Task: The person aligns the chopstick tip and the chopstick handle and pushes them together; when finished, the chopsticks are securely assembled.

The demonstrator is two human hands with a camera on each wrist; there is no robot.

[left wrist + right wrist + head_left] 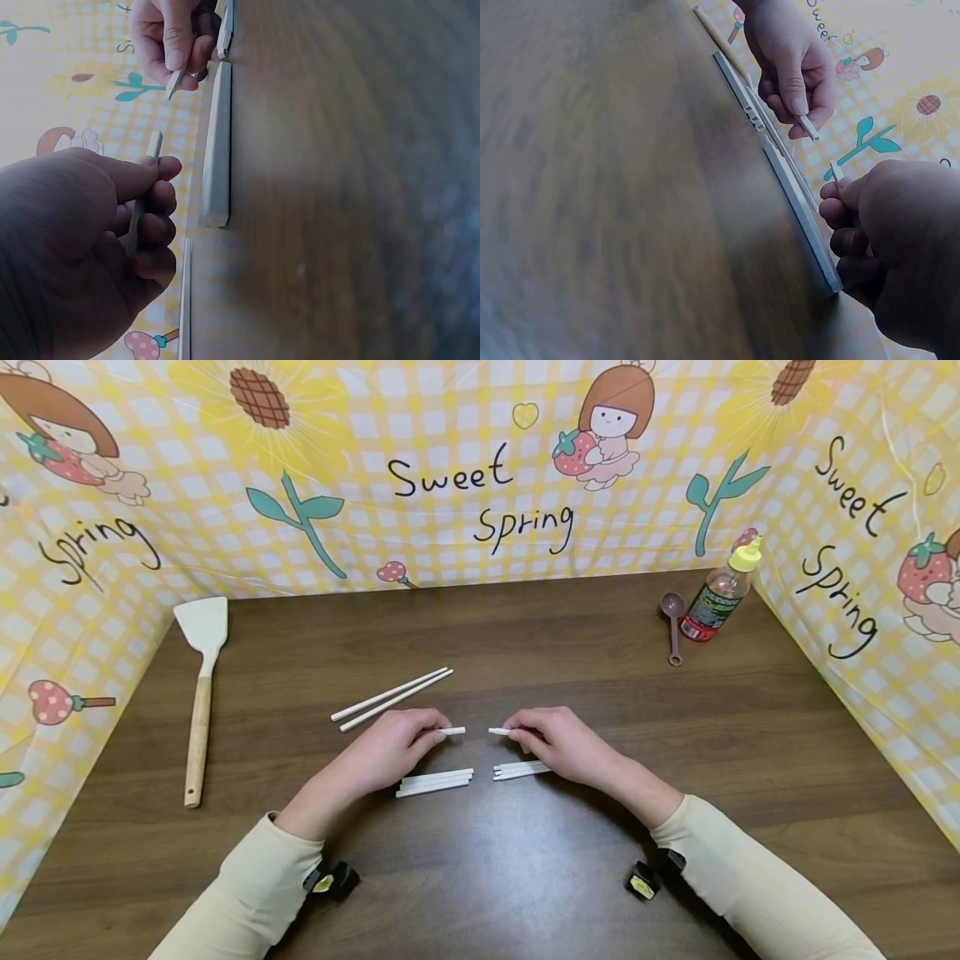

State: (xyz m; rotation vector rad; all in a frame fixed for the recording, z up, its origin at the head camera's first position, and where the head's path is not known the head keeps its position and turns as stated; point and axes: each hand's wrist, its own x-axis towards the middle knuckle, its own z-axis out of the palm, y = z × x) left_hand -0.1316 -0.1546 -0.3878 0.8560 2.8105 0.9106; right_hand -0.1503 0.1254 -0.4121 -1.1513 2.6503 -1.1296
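Observation:
My left hand (386, 747) pinches a short white stick (456, 731) between thumb and fingers, its end pointing right. Facing it across a small gap, my right hand (566, 745) pinches another short white stick (498, 732); that tip looks uneven in the left wrist view. Under the left hand lies a row of several short white sticks (435, 782). A similar row (517, 770) lies beneath the right hand, partly covered by it, with staggered ends. Behind the left hand rest two longer thin white sticks (393, 697), side by side at a slant.
A white spatula (201, 693) with a wooden handle lies at the left. At the back right stand a yellow-capped bottle (716, 597) and, beside it, a brown measuring spoon (673, 627). Patterned cloth (450, 427) walls the wooden table (480, 877) on three sides.

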